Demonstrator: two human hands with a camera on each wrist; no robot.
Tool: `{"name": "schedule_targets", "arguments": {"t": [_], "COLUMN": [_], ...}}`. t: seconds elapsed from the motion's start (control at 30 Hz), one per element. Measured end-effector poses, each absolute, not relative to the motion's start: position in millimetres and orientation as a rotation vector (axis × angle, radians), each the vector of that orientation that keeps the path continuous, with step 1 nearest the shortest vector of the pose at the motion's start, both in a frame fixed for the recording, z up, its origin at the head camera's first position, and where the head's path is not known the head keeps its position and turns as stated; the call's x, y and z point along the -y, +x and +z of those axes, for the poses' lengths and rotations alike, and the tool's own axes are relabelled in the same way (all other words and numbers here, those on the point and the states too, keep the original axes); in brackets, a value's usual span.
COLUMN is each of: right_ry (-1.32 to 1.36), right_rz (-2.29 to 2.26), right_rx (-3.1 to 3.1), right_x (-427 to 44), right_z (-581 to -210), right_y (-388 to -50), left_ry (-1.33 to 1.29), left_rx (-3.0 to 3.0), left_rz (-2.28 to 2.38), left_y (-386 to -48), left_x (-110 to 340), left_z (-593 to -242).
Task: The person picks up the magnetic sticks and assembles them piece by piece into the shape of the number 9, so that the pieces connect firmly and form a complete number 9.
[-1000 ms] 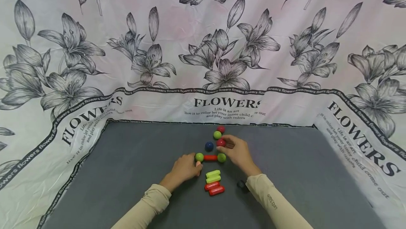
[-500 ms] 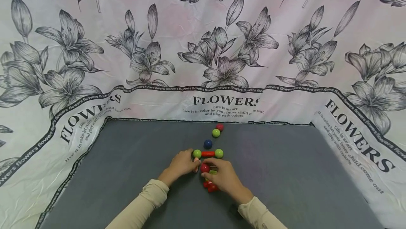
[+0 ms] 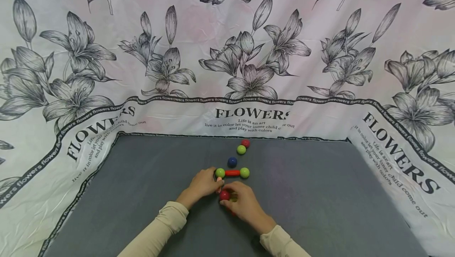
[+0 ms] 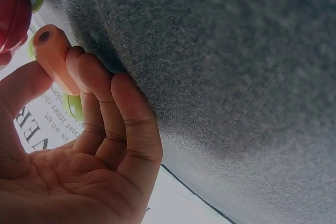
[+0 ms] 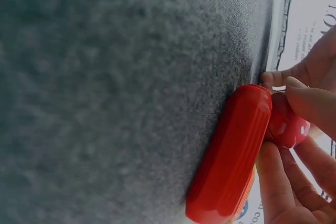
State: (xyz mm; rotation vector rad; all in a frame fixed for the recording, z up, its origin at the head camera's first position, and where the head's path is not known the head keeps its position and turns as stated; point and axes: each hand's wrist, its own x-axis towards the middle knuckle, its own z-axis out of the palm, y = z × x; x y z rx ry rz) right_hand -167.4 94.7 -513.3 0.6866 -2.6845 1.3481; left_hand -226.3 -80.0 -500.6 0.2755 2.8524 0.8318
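Note:
My left hand [image 3: 203, 185] pinches an orange ribbed stick [image 4: 55, 59] between thumb and fingertips; the stick's near end shows a dark round socket. At its far end is a green ball [image 3: 220, 172], joined in line with a red stick [image 3: 232, 173] and a second green ball [image 3: 244, 172]. In my right hand [image 3: 245, 205], thumb and fingers grip a red ball [image 3: 224, 195], close to the orange stick's near end. Whether ball and stick touch is unclear. Beside the right fingers lies a loose red stick [image 5: 231, 153]; yellow-green pieces are mostly covered by that hand.
Behind the joined pieces sits a dark blue ball [image 3: 232, 162]. Farther back, another green ball [image 3: 241, 150] and a red ball [image 3: 245, 143] lie close together. A flowered cloth [image 3: 249, 118] stands along the grey table's [image 3: 320, 193] back edge.
My right hand has carried the red ball from beside the right green ball, toward me and leftward, to the orange stick's near end. The left hand stays at the orange stick.

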Motion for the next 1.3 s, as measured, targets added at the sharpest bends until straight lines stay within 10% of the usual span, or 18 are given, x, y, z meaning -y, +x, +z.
{"name": "schedule_targets", "arguments": {"t": [1.3], "right_ry": [0.785], "right_rz": [0.986], "right_rx": [2.723], "right_x": [-80.1], "right_z": [-510.2], "right_y": [-169.4], "left_ry": [0.249], "left_rx": [-2.842], "left_rz": [0.879], "left_y": [-227.2], "left_x": [79.1], "left_z": [-500.3]}}
